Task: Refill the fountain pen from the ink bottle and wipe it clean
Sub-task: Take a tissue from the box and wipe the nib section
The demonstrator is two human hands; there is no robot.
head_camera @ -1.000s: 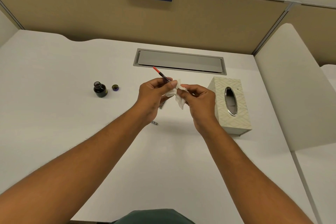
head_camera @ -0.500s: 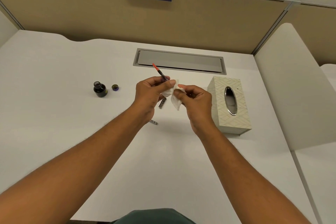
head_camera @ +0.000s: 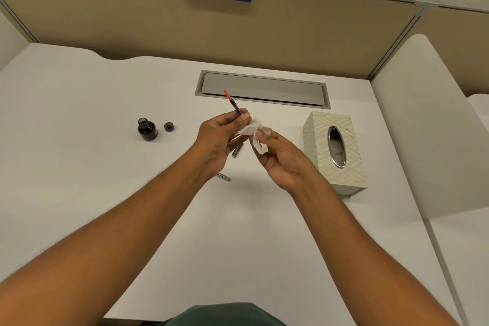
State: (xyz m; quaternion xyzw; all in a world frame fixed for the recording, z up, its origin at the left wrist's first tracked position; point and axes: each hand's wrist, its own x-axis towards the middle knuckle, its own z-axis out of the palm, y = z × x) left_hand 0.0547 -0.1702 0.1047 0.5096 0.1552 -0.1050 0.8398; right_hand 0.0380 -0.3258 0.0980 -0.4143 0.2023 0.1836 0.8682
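My left hand [head_camera: 221, 137] grips a thin dark pen part with a red end [head_camera: 232, 102]; its red tip points up and away. My right hand [head_camera: 280, 156] pinches a crumpled white tissue [head_camera: 255, 132] against the lower end of that part, which the tissue hides. The open ink bottle [head_camera: 146, 130] stands on the white desk at the left, its cap [head_camera: 168, 126] beside it. Two metallic pen pieces lie on the desk under my hands: one [head_camera: 237, 151] between them, one [head_camera: 223, 177] by my left wrist.
A patterned tissue box [head_camera: 344, 172] with an oval opening stands right of my right hand. A grey cable flap [head_camera: 264, 88] is set into the white desk [head_camera: 79, 180] behind my hands. Beige partitions close the back and right side.
Both hands have shifted slightly; the tissue has been worked along the pen part, and my right hand sits a little lower than before.
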